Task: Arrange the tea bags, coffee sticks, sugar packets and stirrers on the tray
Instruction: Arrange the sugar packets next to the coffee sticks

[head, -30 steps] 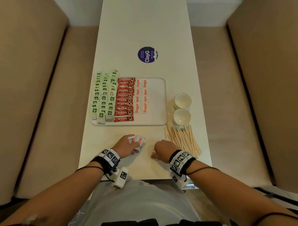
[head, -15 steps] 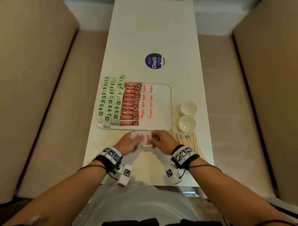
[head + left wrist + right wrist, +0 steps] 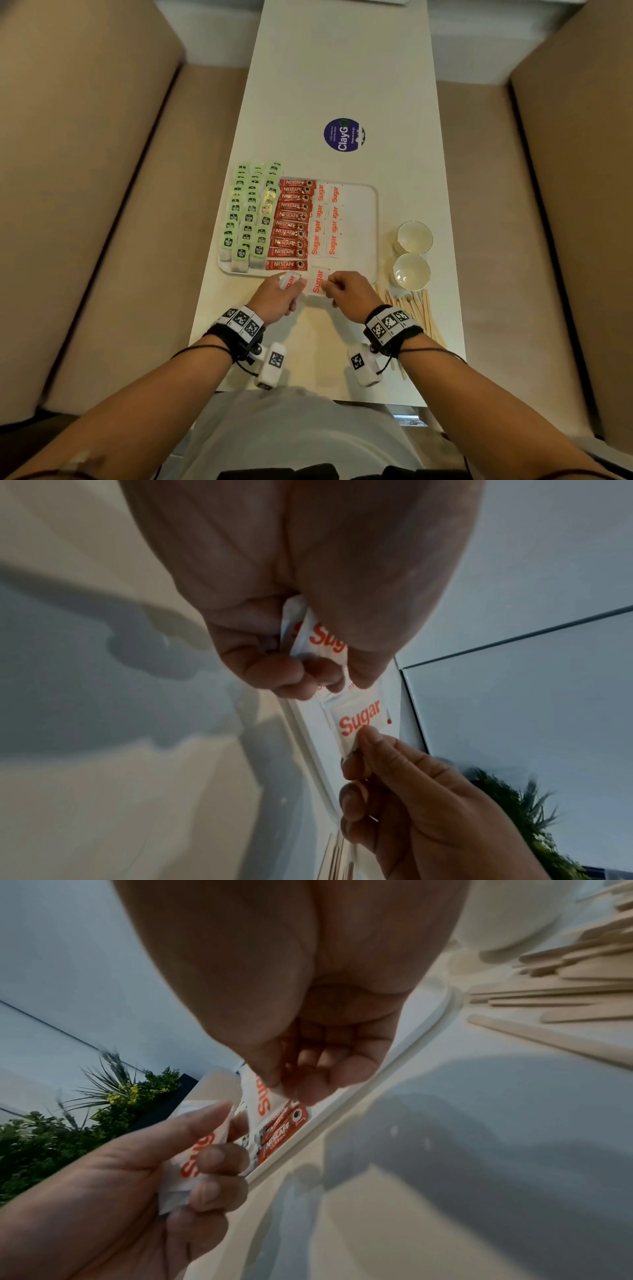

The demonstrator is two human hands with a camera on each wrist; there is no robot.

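The right hand (image 3: 346,293) pinches one "Sugar" packet (image 3: 317,281) at the tray (image 3: 363,219) near edge; the left hand (image 3: 274,298) clamps more packets (image 3: 290,281). "Nescafé Classic" sticks (image 3: 291,222) fill the tray; a "ClayGo" sticker (image 3: 344,135) lies beyond.

Office pantry booth: beige benches (image 3: 102,212), narrow table (image 3: 342,85), ClayGo sticker (image 3: 344,135).

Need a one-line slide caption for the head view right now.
Right hand pinches a sugar packet at the tray edge; left hand holds more packets.

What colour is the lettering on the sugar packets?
Orange-red on white sugar packets; clearest in the left wrist view.
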